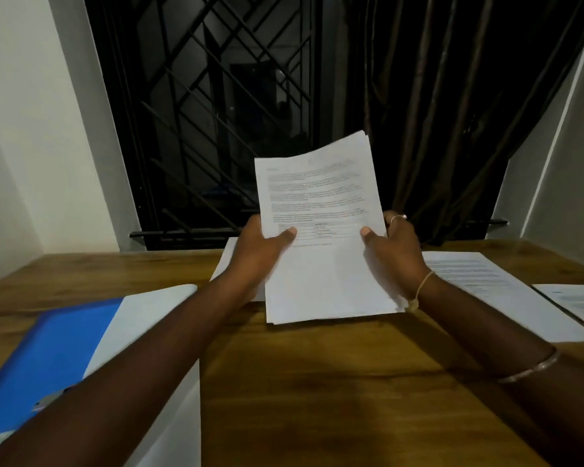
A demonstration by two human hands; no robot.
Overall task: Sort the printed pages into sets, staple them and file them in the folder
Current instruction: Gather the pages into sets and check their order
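Observation:
I hold a stack of printed pages [321, 210] upright above the middle of the wooden table [317, 382], its bottom edge near the tabletop. My left hand [260, 251] grips the stack's left side, thumb on the front sheet. My right hand [395, 251] grips the right side the same way. An open blue folder [44, 348] lies at the left with a white sheet [142, 318] on its right half, partly under my left forearm. A small grey object, perhaps a stapler [48, 401], shows on the folder beside my arm.
Two printed sets lie on the table at the right: one [486, 281] just past my right wrist, another [580, 305] at the frame's edge. More white paper [225, 261] lies behind my left hand. A barred window and dark curtain stand beyond the table's far edge.

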